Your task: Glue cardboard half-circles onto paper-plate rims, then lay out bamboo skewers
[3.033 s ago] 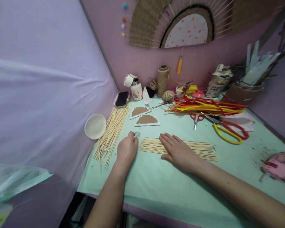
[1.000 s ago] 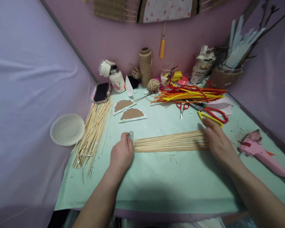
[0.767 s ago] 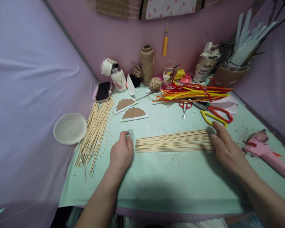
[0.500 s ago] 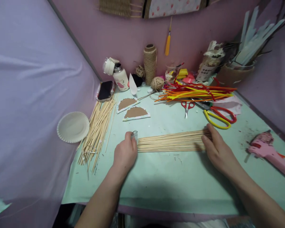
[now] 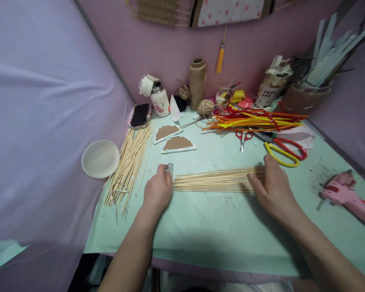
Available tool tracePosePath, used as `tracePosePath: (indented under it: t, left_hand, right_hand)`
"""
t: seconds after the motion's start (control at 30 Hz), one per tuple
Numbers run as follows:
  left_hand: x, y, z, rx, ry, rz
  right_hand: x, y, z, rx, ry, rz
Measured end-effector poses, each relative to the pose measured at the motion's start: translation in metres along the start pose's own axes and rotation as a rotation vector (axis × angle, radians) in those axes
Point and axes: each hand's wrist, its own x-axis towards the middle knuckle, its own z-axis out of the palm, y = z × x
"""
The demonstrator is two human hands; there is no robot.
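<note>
Side by side, a flat row of thin wooden sticks [image 5: 213, 181] lies across the table between my hands. My left hand [image 5: 158, 187] is closed around the left ends of the row. A small clear, shiny piece [image 5: 169, 168] sticks up beside its thumb; I cannot make out what it is. At the other end, my right hand [image 5: 273, 186] grips the sticks, its thumb lying over them and its fingers at the far side. The right ends of the sticks are hidden by this hand.
Loose sticks [image 5: 130, 162] and a white fluted dish [image 5: 100, 159] are at left. Two half-round cardboard pieces [image 5: 179, 142] lie ahead. Small red scissors [image 5: 243, 138], large scissors [image 5: 284, 154] and coloured strips [image 5: 255, 121] are behind. A pink glue gun [image 5: 346, 194] rests at right.
My right thumb has slid inward to the left along the sticks, and that hand covers more of them. The left hand keeps its hold. The whole view has shifted slightly.
</note>
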Motion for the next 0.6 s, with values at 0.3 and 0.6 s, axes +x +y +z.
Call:
tracePosePath:
  t: [0.3, 0.6]
  left_hand:
    - [-0.013, 0.001, -0.001, 0.074, -0.002, -0.056]
    - [-0.008, 0.008, 0.007, 0.009, -0.043, -0.020]
  right_hand:
    - [0.009, -0.017, 0.014, -0.213, -0.304, -0.668]
    - [0.004, -0.023, 0.033, -0.188, -0.300, -0.648]
